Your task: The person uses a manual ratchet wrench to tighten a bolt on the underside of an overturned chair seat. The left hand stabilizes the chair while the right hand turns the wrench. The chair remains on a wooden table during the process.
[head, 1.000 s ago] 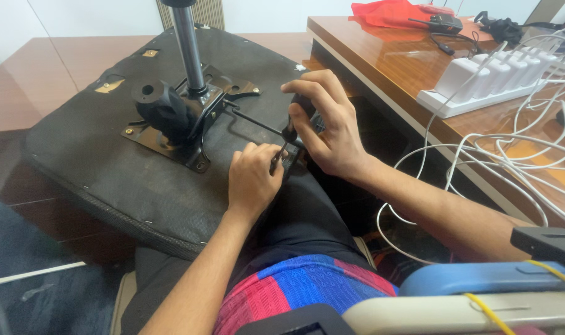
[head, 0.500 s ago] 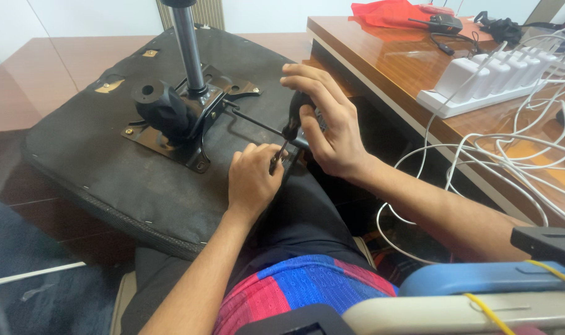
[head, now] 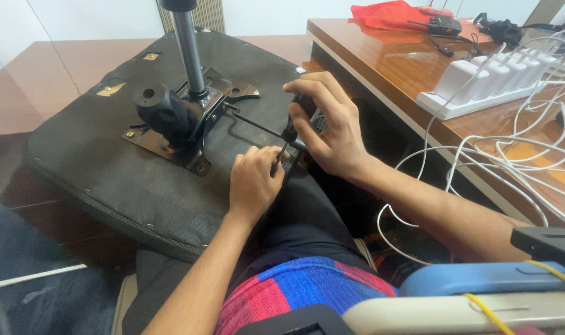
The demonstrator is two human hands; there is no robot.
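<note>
Your right hand (head: pixel 332 133) grips the screwdriver (head: pixel 288 133) handle, shaft slanting down toward you; your left hand (head: pixel 254 180) pinches its tip just below, at the upturned chair seat (head: pixel 96 161) edge nearest you, right of the metal column (head: pixel 188 53).

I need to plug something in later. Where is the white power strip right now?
In the head view the white power strip lies at the upper right on the wooden desk, right of the right hand, with white cables trailing from it.
</note>
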